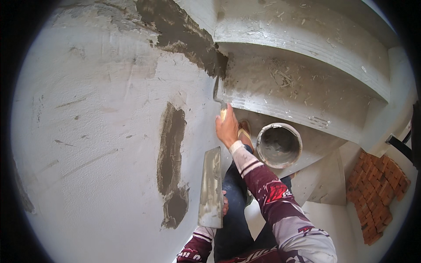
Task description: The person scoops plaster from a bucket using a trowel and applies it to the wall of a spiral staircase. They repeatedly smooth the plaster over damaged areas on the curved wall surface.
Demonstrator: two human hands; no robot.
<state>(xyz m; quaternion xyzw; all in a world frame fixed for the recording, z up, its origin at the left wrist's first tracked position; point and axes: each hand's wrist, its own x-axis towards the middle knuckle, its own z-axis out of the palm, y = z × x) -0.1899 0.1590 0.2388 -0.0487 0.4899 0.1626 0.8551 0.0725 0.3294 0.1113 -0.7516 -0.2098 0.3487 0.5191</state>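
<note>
My right hand (pixel 226 130) is closed round the wooden handle of a small pointing trowel (pixel 216 91). Its narrow metal blade points away from me, against the corner where the white wall (pixel 105 184) meets the steps. Wet grey mortar (pixel 186 39) runs up the wall just beyond the blade tip. Lower down, my left hand (pixel 225 204) grips a rectangular plastering trowel (pixel 211 186), whose long flat face, smeared with grey mortar, shows upright beside the wall. Most of the left fingers are hidden behind that plate.
A round bucket (pixel 261 151) with grey residue inside stands right of my foot. Concrete steps (pixel 289 74) littered with flakes rise at the far right. Darker mortar patches (pixel 171 149) mark the wall. Stacked red bricks (pixel 375 193) lie below at right.
</note>
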